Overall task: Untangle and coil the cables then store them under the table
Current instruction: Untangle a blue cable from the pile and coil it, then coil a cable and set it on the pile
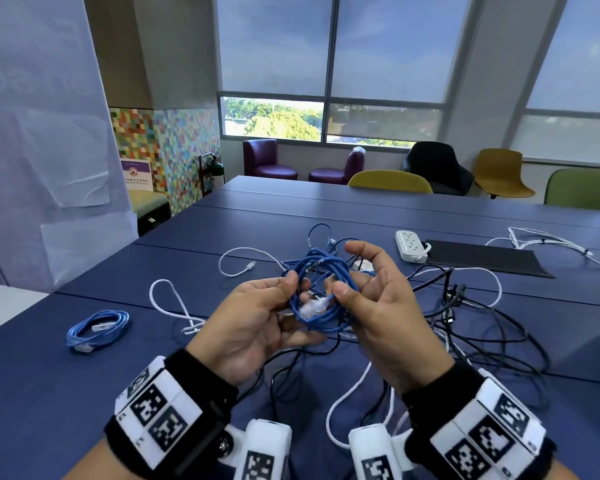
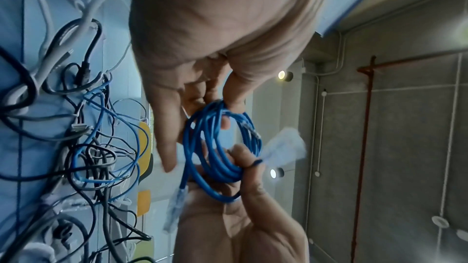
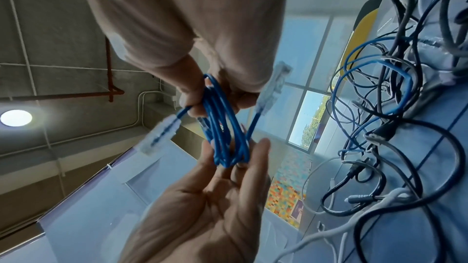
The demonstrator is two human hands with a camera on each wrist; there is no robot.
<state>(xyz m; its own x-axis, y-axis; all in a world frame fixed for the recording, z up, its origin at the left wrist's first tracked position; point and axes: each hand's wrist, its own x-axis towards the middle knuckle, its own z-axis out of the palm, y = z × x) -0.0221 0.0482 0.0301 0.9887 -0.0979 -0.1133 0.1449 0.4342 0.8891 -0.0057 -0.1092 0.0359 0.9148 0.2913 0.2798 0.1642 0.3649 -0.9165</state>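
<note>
Both hands, the left hand (image 1: 257,317) and right hand (image 1: 374,306), gripped one blue cable coil (image 1: 321,292) together. Its plug end (image 1: 312,308) pointed toward 8 o'clock.

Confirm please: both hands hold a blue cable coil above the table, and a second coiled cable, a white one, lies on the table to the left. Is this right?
One detail is wrong: the second coiled cable on the table is blue, not white, as the head view shows. The rest holds: left hand and right hand hold the blue cable coil above the table.
</note>
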